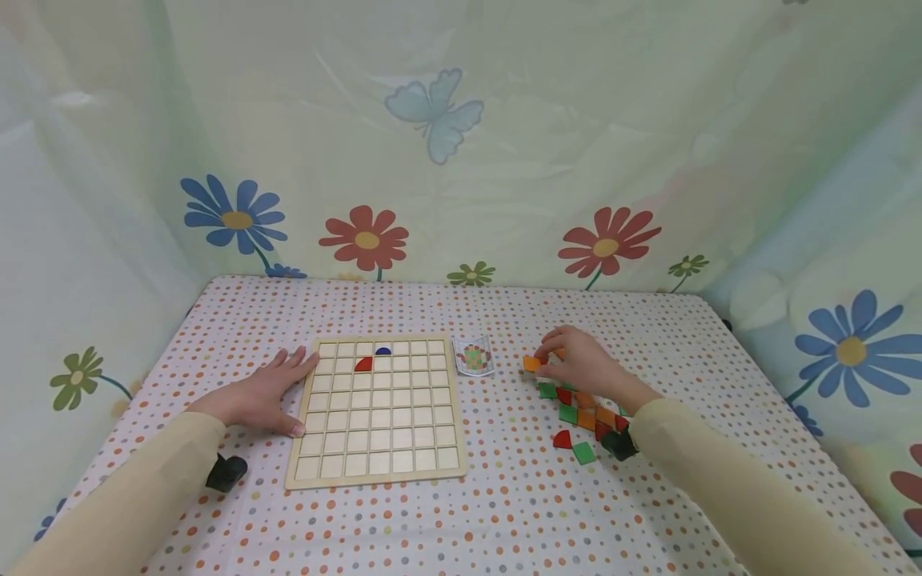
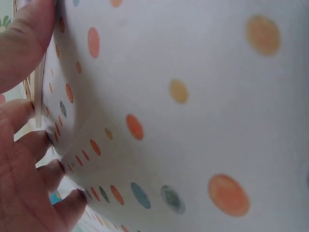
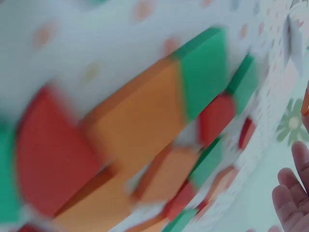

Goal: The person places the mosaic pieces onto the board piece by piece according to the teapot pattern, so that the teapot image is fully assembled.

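Note:
A wooden grid board (image 1: 378,482) lies on the table, with a red quarter-circle tile (image 1: 364,365) and a dark blue half-circle tile (image 1: 383,350) in its upper cells. At its left edge, my left hand (image 1: 262,392) rests with fingers spread, fingertips and thumb touching the frame. To the right, my right hand (image 1: 582,366) pinches an orange square tile (image 1: 531,364) above the table. That orange tile only just shows at the right border of the right wrist view. Beneath this hand lie several loose green, red and orange tiles (image 3: 140,111), partly hidden by the hand and wrist.
A small pattern card (image 1: 473,357) with a coloured mosaic picture lies between the board and the loose tiles. A dotted cloth (image 1: 504,512) covers the table. Behind it hangs a flowered curtain (image 1: 504,200). Both wrists carry small black devices (image 1: 226,473).

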`<state>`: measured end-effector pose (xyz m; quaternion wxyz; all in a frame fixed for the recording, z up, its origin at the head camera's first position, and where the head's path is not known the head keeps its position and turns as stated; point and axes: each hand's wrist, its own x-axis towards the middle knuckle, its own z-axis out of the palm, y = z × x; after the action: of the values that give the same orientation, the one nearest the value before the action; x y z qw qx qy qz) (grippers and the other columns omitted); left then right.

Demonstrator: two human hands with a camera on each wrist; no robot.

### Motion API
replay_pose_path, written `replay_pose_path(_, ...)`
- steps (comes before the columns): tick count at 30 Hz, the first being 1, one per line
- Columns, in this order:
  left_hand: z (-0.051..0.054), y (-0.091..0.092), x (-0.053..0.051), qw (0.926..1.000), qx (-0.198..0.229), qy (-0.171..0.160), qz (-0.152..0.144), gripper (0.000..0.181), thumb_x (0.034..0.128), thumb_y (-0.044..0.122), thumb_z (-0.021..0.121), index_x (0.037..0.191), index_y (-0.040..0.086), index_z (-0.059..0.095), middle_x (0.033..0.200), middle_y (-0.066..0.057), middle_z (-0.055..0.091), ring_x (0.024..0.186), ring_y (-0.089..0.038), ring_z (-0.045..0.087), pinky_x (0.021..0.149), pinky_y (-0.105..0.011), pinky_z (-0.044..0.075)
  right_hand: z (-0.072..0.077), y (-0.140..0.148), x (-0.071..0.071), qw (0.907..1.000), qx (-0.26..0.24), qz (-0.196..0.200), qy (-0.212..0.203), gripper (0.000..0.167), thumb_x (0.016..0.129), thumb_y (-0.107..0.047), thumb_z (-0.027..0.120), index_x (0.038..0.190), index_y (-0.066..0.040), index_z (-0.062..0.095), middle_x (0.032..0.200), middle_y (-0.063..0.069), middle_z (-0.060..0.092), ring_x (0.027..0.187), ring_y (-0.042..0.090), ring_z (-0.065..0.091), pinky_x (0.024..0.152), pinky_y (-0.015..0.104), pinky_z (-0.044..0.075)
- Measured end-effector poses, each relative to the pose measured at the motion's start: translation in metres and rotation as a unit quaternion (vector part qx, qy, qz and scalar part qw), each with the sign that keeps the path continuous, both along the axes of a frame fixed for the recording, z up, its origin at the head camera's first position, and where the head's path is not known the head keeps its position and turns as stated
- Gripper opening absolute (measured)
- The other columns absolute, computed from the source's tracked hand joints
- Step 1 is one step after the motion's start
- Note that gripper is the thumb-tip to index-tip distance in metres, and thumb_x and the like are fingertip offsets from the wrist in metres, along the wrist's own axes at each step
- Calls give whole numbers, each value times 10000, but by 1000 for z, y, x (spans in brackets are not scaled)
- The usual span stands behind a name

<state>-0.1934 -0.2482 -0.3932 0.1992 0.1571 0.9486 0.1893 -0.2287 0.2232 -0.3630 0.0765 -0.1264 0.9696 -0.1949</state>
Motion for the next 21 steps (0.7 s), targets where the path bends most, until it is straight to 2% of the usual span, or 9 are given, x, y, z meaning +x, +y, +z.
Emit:
replay_pose_path(8, -2, -2, 0, 10000, 10, -38, 2, 1158, 740, 318, 904, 1613, -5, 215, 1670, -324, 87, 1524, -582, 31, 1181, -756, 165, -3, -41, -10, 9988, -287, 405, 3, 186, 919, -191, 773, 1067, -79, 784, 1344, 194, 596, 1265, 395, 553, 1012, 529, 529)
replay_pose_path(14, -2, -2, -1, 10000, 24, -31, 8, 1156, 743, 321, 902, 1615, 0, 215, 1672, -319, 87, 1525, -580, 27, 1185, -754, 161, 0, -80, -16, 9965, -366, 748, 34, 186, 908, -177, 784, 1059, -68, 789, 1334, 171, 609, 1269, 354, 561, 1032, 496, 525)
replay_pose_path(21, -2, 0, -1, 10000, 54, 0, 23, 1159, 740, 324, 905, 1616, 2, 217, 1673, -316, 92, 1526, -579, 34, 1187, -751, 160, -4, -116, -25, 9920, -422, 1184, 68, 168, 920, -163, 770, 1049, -56, 787, 1294, 155, 641, 1271, 318, 569, 1027, 452, 531)
